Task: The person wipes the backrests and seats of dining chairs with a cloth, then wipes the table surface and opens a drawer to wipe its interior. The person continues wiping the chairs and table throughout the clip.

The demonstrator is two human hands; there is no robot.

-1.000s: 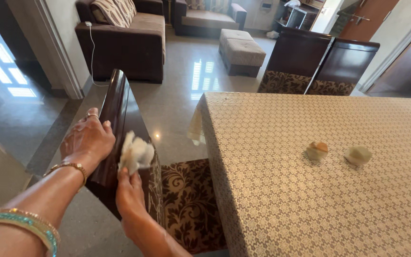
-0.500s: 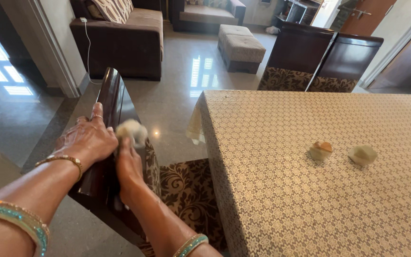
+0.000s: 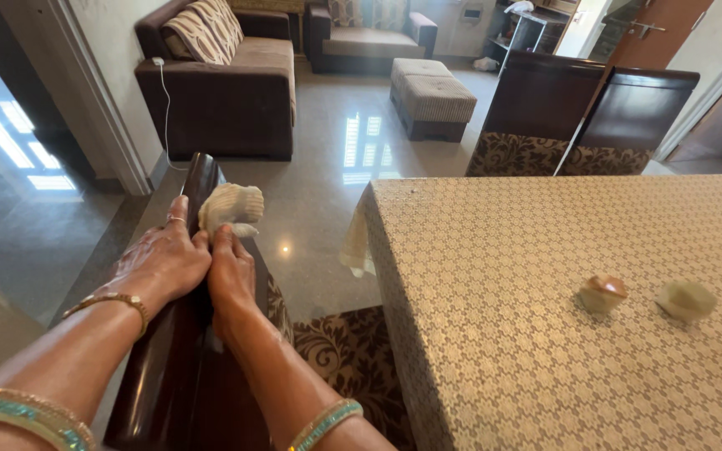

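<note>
- Left hand [image 3: 163, 260]: we rest it palm down on the top rail of the chair back [image 3: 179, 367], fingers spread loosely over the wood and clasping nothing. A ring shows on one finger, a gold bangle at the wrist and a teal and gold bangle further up the forearm.
- Right hand [image 3: 231, 276]: it lies just beside the left hand, touching it along the thumb side, with the fingers pinched on the near end of the cloth [image 3: 230, 207]. A teal and gold bangle sits on this forearm too.
- Cloth: pale cream and bunched into a wad, it is pressed against the upper inner face of the chair back, just beyond our fingertips.
- Chair back: dark glossy wood, it runs away from us from the lower left. Its seat [image 3: 340, 367], in a brown floral pattern, shows below and to the right, tucked near the table edge.
- Table [image 3: 528, 351]: it stands to our right under a beige patterned covering, with two small pale objects [image 3: 602, 294] lying well apart from our hands.
- Two more dark chairs [image 3: 582, 117] stand at the far end of the table.
- A brown sofa [image 3: 223, 75] and a beige footstool [image 3: 432, 93] stand beyond on the shiny floor [image 3: 319, 175].
</note>
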